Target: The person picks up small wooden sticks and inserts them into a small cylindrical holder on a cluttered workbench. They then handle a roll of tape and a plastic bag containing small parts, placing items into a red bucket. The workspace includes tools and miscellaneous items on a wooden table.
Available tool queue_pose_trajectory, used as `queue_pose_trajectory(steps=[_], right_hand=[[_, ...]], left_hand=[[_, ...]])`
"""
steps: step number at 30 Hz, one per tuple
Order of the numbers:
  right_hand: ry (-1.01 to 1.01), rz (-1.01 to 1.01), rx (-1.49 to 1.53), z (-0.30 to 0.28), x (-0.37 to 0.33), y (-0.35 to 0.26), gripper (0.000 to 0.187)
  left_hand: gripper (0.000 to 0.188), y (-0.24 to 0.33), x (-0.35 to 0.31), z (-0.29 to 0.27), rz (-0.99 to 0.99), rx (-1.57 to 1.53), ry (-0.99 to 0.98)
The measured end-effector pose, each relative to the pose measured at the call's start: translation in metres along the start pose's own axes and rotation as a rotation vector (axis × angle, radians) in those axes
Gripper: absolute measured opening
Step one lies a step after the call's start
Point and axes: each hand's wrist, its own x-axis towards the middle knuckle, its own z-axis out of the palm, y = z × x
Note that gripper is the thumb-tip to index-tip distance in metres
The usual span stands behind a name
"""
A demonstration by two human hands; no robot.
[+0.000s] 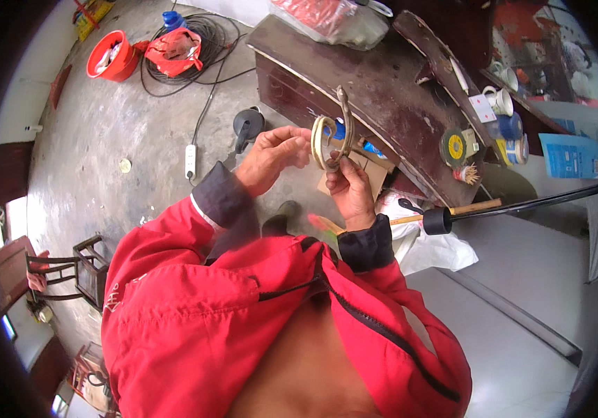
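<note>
A brass-coloured curved metal piece (322,143) is held up in front of my chest. One part is a flat, ring-like loop; a duller curved arm rises beside it to a knobbed tip. My right hand (352,191) grips its lower end between thumb and fingers. From the other side, my left hand (272,157) has its fingers drawn together, with the index fingertip and thumb against the loop's edge. Both hands are above the floor, beside the front of a dark wooden cabinet (354,73). Below the piece, a cardboard box (375,174) is partly hidden.
On the cabinet are green discs (453,146), toothpicks (466,174), a white mug (499,101) and a plastic bag (354,28). A black pole (536,200) juts in from the right. A power strip (190,161), red bucket (114,59), black cable (226,42) and stool (90,275) occupy the floor.
</note>
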Motion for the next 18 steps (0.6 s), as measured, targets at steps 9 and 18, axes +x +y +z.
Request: queue_pose_trajectory(steps=[9,18], right_hand=[[0.001,0.159,0.215,0.046,0.018,0.028,0.025],[0.092,0.162,0.234,0.102,0.036,0.067,0.022]], left_hand=[[0.024,0.046,-0.014,-0.03,-0.012,-0.038,0.044],[0.02,0.067,-0.026,-0.089,-0.039,-0.119,0.072]])
